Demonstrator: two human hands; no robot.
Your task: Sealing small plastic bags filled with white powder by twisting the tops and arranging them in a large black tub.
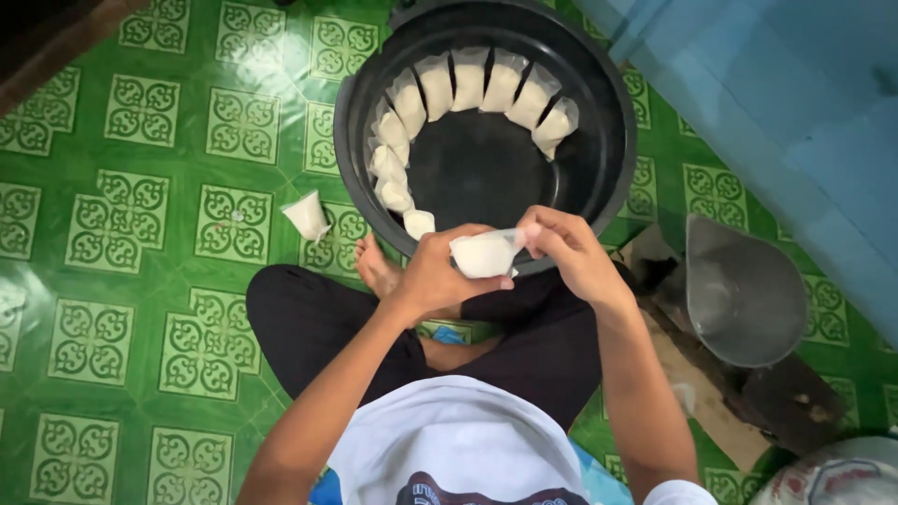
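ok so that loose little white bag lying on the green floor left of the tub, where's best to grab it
Grip the small bag at its narrow lower end, coming from above with the left hand. It lies flat and clear of the black tub, tapering toward that tip, so a pinch there should hold.

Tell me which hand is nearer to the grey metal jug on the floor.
Right. The right hand is just left of the grey metal jug; the left hand is farther left, gripping the small white bag.

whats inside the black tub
Small white filled bags line the black tub wall in an arc; its middle is bare. Both hands and their bag cover the near rim.
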